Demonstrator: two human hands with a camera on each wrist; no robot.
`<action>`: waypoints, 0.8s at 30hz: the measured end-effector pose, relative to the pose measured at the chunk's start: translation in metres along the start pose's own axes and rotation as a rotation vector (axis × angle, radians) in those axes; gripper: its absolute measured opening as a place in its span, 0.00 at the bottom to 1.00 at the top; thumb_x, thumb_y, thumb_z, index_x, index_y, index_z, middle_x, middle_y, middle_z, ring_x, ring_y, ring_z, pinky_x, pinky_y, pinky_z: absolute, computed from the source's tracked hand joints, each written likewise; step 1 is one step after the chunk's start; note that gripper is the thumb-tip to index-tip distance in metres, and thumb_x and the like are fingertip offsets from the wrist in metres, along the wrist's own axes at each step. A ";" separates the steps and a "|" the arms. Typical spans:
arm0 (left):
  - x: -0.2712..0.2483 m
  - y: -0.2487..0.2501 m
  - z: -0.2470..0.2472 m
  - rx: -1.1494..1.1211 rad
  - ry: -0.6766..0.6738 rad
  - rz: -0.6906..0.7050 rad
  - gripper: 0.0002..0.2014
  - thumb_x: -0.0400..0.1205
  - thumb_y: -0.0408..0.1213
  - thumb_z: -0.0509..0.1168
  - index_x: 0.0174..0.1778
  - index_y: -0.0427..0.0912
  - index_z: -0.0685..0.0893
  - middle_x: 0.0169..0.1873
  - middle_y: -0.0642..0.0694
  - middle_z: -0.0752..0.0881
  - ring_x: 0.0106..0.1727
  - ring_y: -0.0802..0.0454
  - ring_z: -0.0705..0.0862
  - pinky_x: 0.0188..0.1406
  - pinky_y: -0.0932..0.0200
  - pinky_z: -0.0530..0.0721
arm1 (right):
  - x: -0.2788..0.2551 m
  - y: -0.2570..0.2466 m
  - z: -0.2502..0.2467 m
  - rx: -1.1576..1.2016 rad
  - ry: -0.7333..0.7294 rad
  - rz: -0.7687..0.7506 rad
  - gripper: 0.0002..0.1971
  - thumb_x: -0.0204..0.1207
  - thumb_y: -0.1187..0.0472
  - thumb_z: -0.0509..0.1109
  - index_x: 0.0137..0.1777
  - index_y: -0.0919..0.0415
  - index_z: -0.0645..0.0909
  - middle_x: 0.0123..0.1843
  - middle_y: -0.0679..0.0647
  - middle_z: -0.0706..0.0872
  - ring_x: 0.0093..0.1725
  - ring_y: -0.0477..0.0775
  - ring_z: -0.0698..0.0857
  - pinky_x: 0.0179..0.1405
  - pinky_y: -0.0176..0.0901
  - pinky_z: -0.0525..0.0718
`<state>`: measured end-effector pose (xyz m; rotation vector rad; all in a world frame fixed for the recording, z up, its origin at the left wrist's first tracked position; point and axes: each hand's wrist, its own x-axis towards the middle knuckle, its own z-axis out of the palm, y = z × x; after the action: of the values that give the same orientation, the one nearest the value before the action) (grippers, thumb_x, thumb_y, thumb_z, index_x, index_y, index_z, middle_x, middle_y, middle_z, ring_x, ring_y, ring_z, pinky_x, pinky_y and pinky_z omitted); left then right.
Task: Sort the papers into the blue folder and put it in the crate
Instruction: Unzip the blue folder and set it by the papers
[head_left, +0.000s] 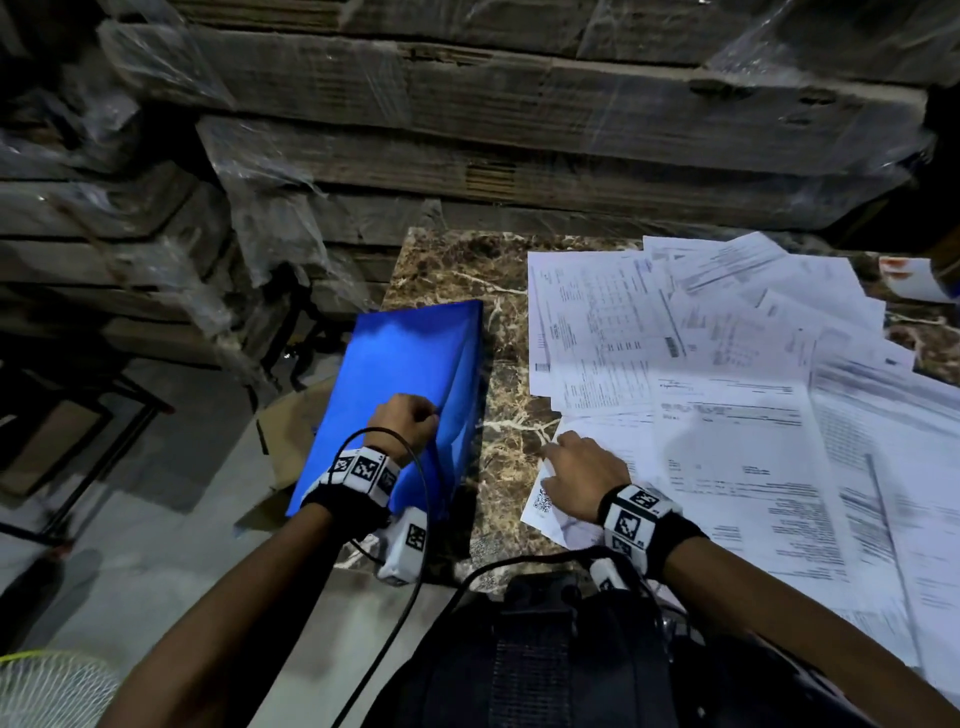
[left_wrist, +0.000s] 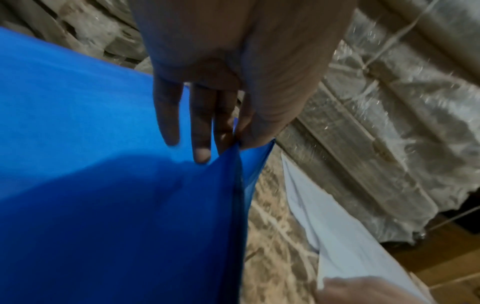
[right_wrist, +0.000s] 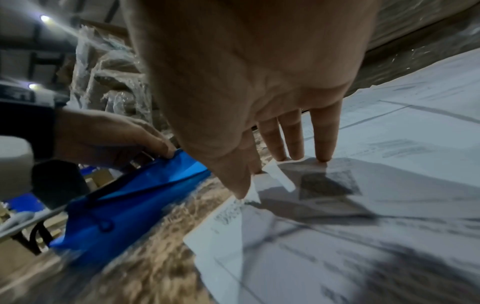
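A blue folder (head_left: 405, 364) lies at the left edge of the marble table (head_left: 509, 405), partly hanging over it. My left hand (head_left: 434, 415) pinches the folder's cover edge between thumb and fingers (left_wrist: 200, 152) and holds it raised a little. White printed papers (head_left: 727, 389) are spread in a loose overlapping pile across the right of the table. My right hand (head_left: 553, 449) rests on the nearest sheet (head_left: 545, 506), which bears a QR code. Its thumb and forefinger pinch that sheet's curled-up corner (right_wrist: 278, 176), and the other fingers (right_wrist: 322, 139) press on the paper.
Flat cardboard packs wrapped in plastic (head_left: 519, 104) are stacked behind the table. An open cardboard box (head_left: 291, 431) sits on the floor below the folder. A black metal frame (head_left: 104, 410) stands at left, and a white fan guard (head_left: 52, 686) shows at bottom left.
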<state>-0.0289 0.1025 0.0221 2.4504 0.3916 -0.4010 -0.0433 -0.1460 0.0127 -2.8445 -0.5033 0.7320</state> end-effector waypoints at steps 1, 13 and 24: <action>0.001 -0.006 -0.002 -0.062 0.012 0.011 0.15 0.67 0.48 0.62 0.39 0.43 0.88 0.35 0.36 0.89 0.40 0.38 0.89 0.41 0.46 0.88 | 0.003 -0.004 -0.002 0.051 0.030 0.002 0.17 0.81 0.53 0.61 0.68 0.54 0.76 0.68 0.59 0.78 0.66 0.63 0.78 0.58 0.54 0.82; -0.019 -0.008 -0.019 -0.398 0.028 0.091 0.12 0.77 0.21 0.65 0.50 0.41 0.79 0.38 0.39 0.84 0.25 0.49 0.82 0.23 0.56 0.87 | 0.049 -0.083 -0.002 0.931 -0.106 0.136 0.16 0.79 0.58 0.69 0.29 0.59 0.78 0.28 0.57 0.85 0.17 0.48 0.78 0.20 0.37 0.75; -0.005 -0.008 0.000 -0.230 -0.023 0.225 0.20 0.76 0.30 0.70 0.62 0.43 0.76 0.46 0.47 0.82 0.38 0.44 0.83 0.48 0.44 0.85 | 0.046 -0.052 0.012 1.033 -0.048 0.367 0.14 0.77 0.69 0.63 0.29 0.62 0.78 0.25 0.57 0.82 0.19 0.51 0.78 0.14 0.36 0.75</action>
<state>-0.0361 0.1082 0.0194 2.2327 0.1400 -0.2712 -0.0262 -0.0803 -0.0056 -1.9339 0.3420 0.7957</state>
